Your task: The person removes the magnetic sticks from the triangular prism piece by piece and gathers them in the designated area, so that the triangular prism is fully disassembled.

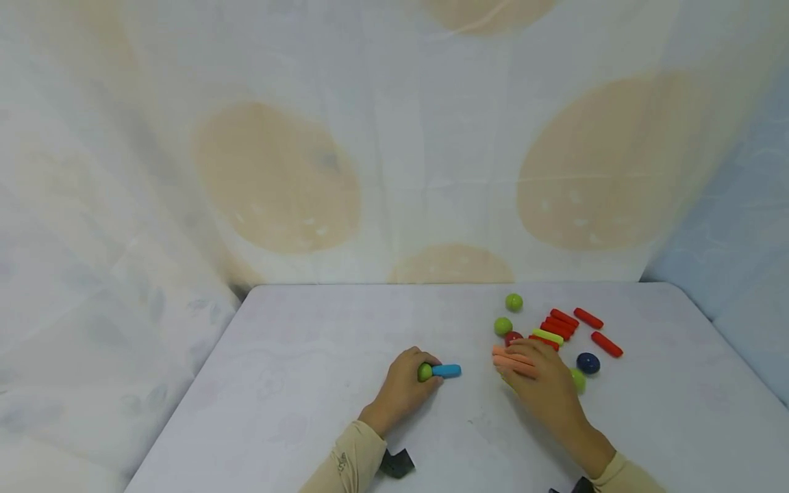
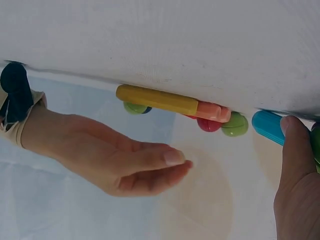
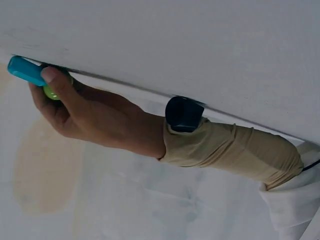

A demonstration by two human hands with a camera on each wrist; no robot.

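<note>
My left hand [image 1: 411,381] grips a green ball [image 1: 424,372] on the white table [image 1: 296,383], with a short blue stick [image 1: 447,370] joined to the ball's right side. The right wrist view shows its thumb on the blue stick [image 3: 24,70] and its fingers curled round the green ball [image 3: 51,92]. My right hand [image 1: 542,380] lies palm down with relaxed, straight fingers beside two pink sticks [image 1: 513,361] and holds nothing. In the left wrist view the right hand [image 2: 130,167] hovers a little off the table, near a yellow stick [image 2: 157,99].
Behind the right hand lie several red sticks [image 1: 562,322], a yellow-green stick [image 1: 547,335], a red ball [image 1: 511,336], two green balls [image 1: 514,302] and a dark blue ball [image 1: 587,363]. Another green ball [image 1: 578,381] sits at the hand's right. A patterned cloth hangs behind the table.
</note>
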